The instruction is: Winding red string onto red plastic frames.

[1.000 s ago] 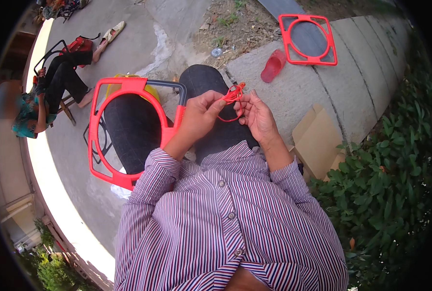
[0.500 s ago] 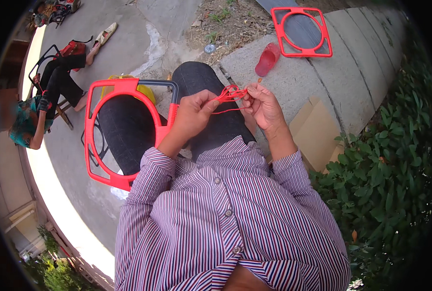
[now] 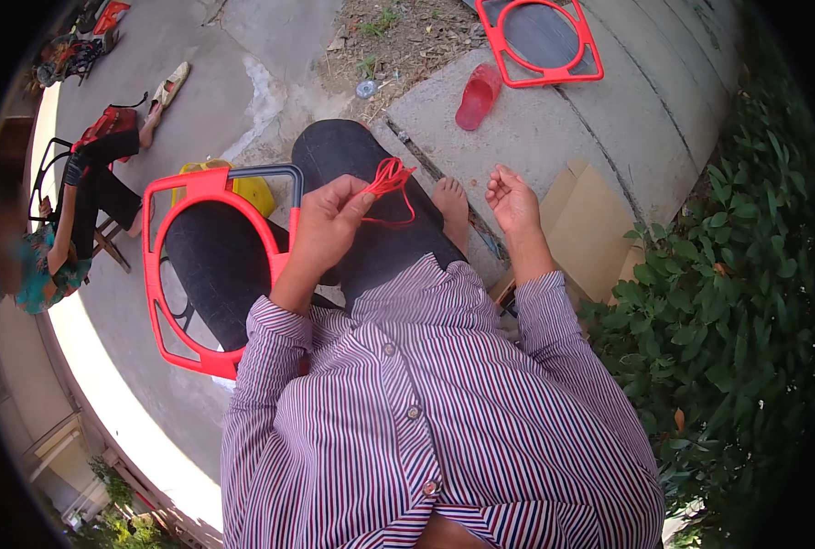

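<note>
Over my dark trousers, my left hand (image 3: 330,218) pinches a small looped bundle of thin red cord (image 3: 391,176). One strand of the cord hangs below the bundle in a loose curve. Away to the right, my right hand (image 3: 514,203) is raised apart from the cord with its fingers curled together; anything between the fingertips is too small to make out. A red frame with a round opening and a dark grey handle-like bar (image 3: 208,186) rests around my left thigh, beside my left forearm.
A second red frame (image 3: 546,76) lies on the paving ahead, near a red shoe (image 3: 478,96). Flattened cardboard (image 3: 586,229) and a leafy bush (image 3: 700,320) are at my right. Something yellow (image 3: 256,194) shows behind the near frame. Another person (image 3: 55,256) sits at far left.
My right hand has let go of the cord bundle and moved right, away from it. The bundle stays in my left hand, which has shifted slightly left and down.
</note>
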The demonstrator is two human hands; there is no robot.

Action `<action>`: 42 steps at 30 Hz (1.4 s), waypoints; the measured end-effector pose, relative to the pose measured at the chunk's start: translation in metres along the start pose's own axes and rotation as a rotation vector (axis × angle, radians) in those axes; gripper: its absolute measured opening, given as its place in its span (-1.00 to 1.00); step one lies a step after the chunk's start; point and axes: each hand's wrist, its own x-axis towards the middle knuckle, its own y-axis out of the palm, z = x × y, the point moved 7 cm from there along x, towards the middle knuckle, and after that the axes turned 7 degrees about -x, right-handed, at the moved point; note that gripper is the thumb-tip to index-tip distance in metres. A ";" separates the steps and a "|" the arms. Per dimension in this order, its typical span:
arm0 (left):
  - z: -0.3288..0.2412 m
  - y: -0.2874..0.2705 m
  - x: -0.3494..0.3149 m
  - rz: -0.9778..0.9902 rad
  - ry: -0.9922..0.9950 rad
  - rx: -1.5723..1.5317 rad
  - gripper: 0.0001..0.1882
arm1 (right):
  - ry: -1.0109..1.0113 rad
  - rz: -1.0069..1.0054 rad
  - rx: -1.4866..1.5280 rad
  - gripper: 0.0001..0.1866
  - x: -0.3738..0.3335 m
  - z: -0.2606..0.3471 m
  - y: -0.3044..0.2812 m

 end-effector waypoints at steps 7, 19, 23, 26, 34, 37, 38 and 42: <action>0.002 -0.001 0.000 0.019 -0.058 -0.063 -0.88 | 0.080 -0.084 -0.043 -0.87 0.026 -0.003 -0.050; -0.004 0.012 0.004 0.065 -0.028 -0.011 -0.88 | 0.164 0.650 -0.313 -0.76 -0.071 -0.002 0.141; -0.001 0.008 0.004 0.003 -0.077 -0.097 -0.89 | 0.113 0.685 -0.300 -0.88 -0.063 0.002 0.132; -0.002 -0.002 0.000 -0.037 -0.130 -0.114 -0.90 | 0.111 0.572 -0.183 -0.88 -0.031 -0.007 0.093; 0.001 0.004 0.004 0.017 -0.099 -0.135 -0.90 | 0.213 -0.051 -0.191 -0.84 0.048 -0.056 -0.083; 0.003 0.004 0.005 0.012 -0.094 -0.125 -0.90 | 0.300 -0.057 -0.116 -0.68 0.058 -0.060 -0.081; 0.004 0.003 0.004 0.005 -0.097 -0.124 -0.90 | 0.306 -0.053 -0.119 -0.68 0.056 -0.054 -0.072; 0.003 0.003 0.006 0.005 -0.097 -0.119 -0.89 | 0.331 -0.088 -0.287 -0.52 0.054 -0.040 -0.072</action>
